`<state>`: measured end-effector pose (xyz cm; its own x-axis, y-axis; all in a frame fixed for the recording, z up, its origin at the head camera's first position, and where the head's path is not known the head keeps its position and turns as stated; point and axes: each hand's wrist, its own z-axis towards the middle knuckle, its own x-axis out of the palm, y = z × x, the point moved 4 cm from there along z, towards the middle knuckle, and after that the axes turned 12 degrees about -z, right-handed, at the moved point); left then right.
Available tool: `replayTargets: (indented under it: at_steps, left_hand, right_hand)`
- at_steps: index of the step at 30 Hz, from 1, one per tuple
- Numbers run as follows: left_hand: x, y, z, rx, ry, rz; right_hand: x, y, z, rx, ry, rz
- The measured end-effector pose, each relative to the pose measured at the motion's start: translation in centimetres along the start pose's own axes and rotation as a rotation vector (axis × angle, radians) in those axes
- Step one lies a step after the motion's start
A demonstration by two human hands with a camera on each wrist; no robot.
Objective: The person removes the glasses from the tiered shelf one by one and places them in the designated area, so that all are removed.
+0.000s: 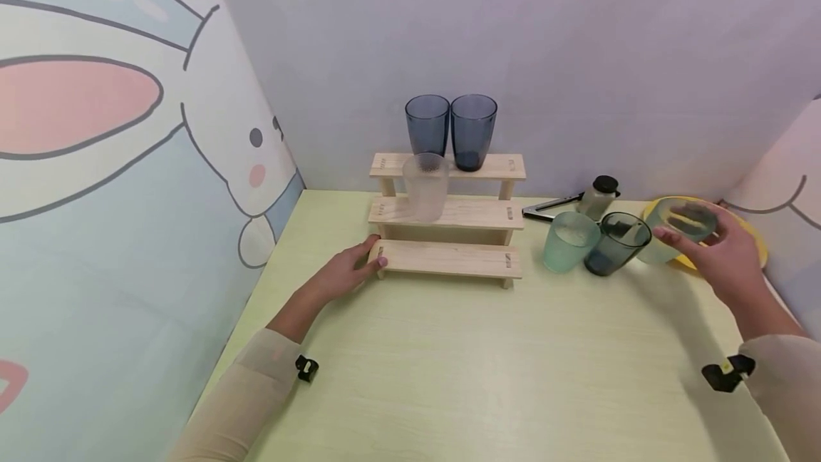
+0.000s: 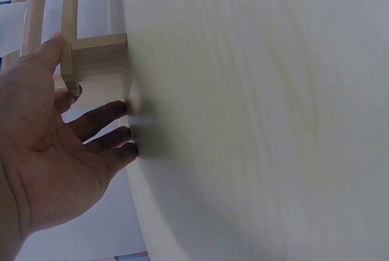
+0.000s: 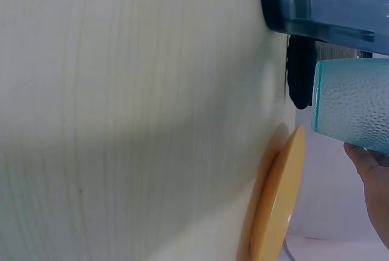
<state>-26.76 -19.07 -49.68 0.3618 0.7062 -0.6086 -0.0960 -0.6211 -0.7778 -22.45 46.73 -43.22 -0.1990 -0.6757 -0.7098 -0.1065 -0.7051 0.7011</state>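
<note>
My left hand (image 1: 346,271) pinches the left end of the lowest step of a three-step wooden shelf (image 1: 449,257); in the left wrist view the thumb lies over the board's edge, other fingers spread below. At the right, my right hand (image 1: 727,252) grips a pale green pebbled cup (image 3: 352,103), held just above the table by the yellow plate (image 3: 279,200). A frosted clear cup (image 1: 426,187) stands on the middle step. Two dark blue glasses (image 1: 427,123) stand side by side on the top step.
Left of the right hand stand a dark grey glass (image 1: 612,252) and another pale green cup (image 1: 569,244). Behind them are a black-lidded jar (image 1: 598,198) and black-and-silver tongs (image 1: 541,212). A wall (image 1: 577,55) borders the table's back; a rabbit-print panel (image 1: 128,269) rises at left.
</note>
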Motion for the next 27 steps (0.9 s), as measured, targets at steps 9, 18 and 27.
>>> replayTargets:
  at_steps: [9,18,27]
  left_hand:
    - [0.0,-0.2,0.0,-0.001,-0.001,0.003]
    - [0.2,0.2,0.2,-0.010,0.003,0.002]
    - [0.1,0.0,0.1,-0.004,0.000,-0.001]
  right_hand:
    - [0.5,-1.9,-0.1,-0.019,0.118,-0.049]
    - [1.1,-3.1,-0.2,-0.054,0.149,-0.132]
    - [1.3,-3.7,0.0,-0.058,0.176,-0.184]
